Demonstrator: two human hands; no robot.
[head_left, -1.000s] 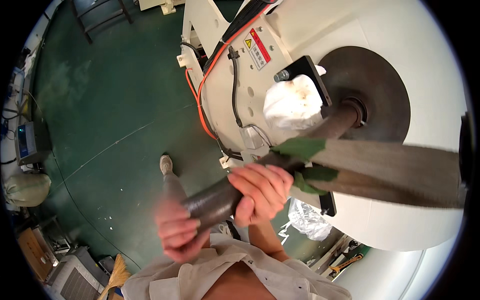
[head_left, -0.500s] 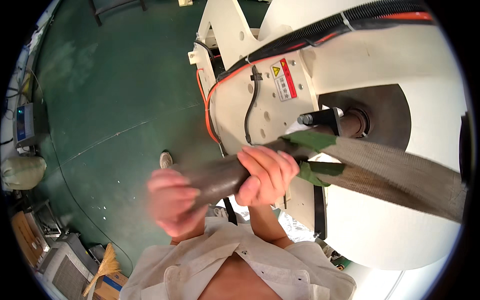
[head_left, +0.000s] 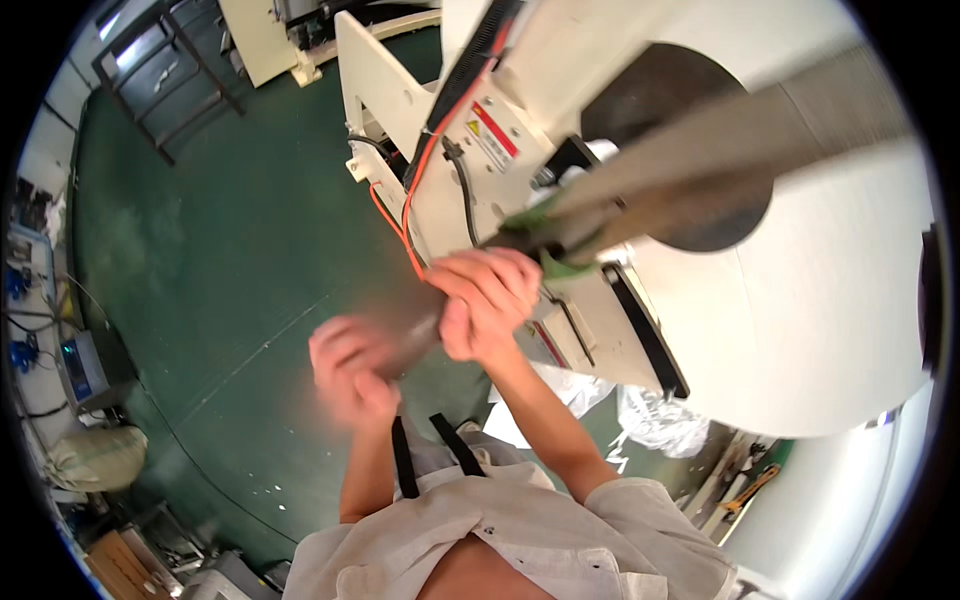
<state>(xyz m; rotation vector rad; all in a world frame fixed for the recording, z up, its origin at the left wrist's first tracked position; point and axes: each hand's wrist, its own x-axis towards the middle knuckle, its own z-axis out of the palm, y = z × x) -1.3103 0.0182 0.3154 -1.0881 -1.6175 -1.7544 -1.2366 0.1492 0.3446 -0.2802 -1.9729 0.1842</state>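
while my right hand [head_left: 487,302] wraps closed around the near end of the long grey bar [head_left: 700,165], my left hand [head_left: 350,368], blurred, curls around its very tip. the bar runs up across the big white roll [head_left: 800,330] on the cream machine [head_left: 440,150].

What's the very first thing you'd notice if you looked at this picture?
A huge white roll fills the right side, with a long grey-brown bar slanting across it. In the middle, the right hand grips the bar's dark lower end, and the blurred left hand is beside it, above the green floor.
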